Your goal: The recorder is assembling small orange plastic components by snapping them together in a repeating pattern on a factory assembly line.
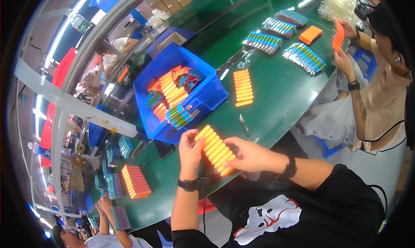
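Observation:
A row of glossy orange rounded bars (216,150), joined side by side, is held up in front of me between both hands. My left hand (190,149) is closed on its upper left end, thumb on top. At the lower right end my right hand (247,155) pinches its edge. On the green table beyond lies a similar orange row (243,88), and a utility knife (244,125) sits between that row and my right hand. A blue bin (207,94) just past my left hand contains orange rows and blue-green ones; one blue-green row (178,117) rests over its near rim.
Bundles of blue-green strips (304,58) and an orange stack (310,35) lie at the far right. An orange-sided block (136,182) and more bundles (113,185) lie left. One co-worker (380,79) holds an orange row at right; another's hands (105,205) are lower left.

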The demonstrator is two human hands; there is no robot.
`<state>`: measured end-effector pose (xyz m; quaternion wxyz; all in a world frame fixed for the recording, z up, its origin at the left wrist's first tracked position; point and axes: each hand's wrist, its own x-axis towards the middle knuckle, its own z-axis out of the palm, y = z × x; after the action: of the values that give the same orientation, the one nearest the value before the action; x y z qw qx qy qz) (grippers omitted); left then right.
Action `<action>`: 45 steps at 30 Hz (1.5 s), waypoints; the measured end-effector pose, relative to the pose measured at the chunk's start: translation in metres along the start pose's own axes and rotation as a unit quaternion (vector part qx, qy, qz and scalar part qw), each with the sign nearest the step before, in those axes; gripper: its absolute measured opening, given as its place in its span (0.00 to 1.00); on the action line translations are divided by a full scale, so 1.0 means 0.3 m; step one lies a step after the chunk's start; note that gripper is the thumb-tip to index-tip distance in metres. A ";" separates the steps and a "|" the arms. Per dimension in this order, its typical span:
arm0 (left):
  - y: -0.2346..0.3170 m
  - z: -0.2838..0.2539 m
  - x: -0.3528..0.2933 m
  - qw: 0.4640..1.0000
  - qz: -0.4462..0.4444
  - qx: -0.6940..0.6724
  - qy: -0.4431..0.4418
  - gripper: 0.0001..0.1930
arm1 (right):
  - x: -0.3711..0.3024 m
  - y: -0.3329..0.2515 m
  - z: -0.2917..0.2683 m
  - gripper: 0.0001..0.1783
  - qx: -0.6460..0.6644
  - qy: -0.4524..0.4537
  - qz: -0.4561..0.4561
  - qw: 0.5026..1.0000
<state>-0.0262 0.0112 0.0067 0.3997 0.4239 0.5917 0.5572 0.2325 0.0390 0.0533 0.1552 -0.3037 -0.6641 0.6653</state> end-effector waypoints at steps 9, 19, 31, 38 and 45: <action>0.039 0.073 -0.204 0.990 0.051 -0.078 0.109 0.30 | 0.155 0.115 -0.034 0.36 0.049 0.050 -0.110 0.992; -0.012 0.232 -0.269 0.960 0.040 -0.272 0.043 0.32 | 0.242 0.161 0.107 0.38 0.196 -0.039 -0.198 0.960; 0.179 0.031 -0.024 0.977 0.105 0.017 0.184 0.23 | 0.225 0.065 0.000 0.29 0.093 0.111 -0.183 0.972; 0.145 -0.024 0.080 0.970 0.092 -0.007 0.227 0.15 | 0.266 -0.053 -0.043 0.19 0.140 0.064 -0.136 0.979; 0.100 -0.048 0.067 0.985 0.111 -0.006 0.134 0.05 | 0.428 -0.197 -0.054 0.24 -0.003 0.076 -0.134 0.988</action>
<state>-0.0447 0.0262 0.0376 0.2551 0.4060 0.5860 0.6532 0.1322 0.1343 0.0869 0.2920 -0.2621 -0.6873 0.6112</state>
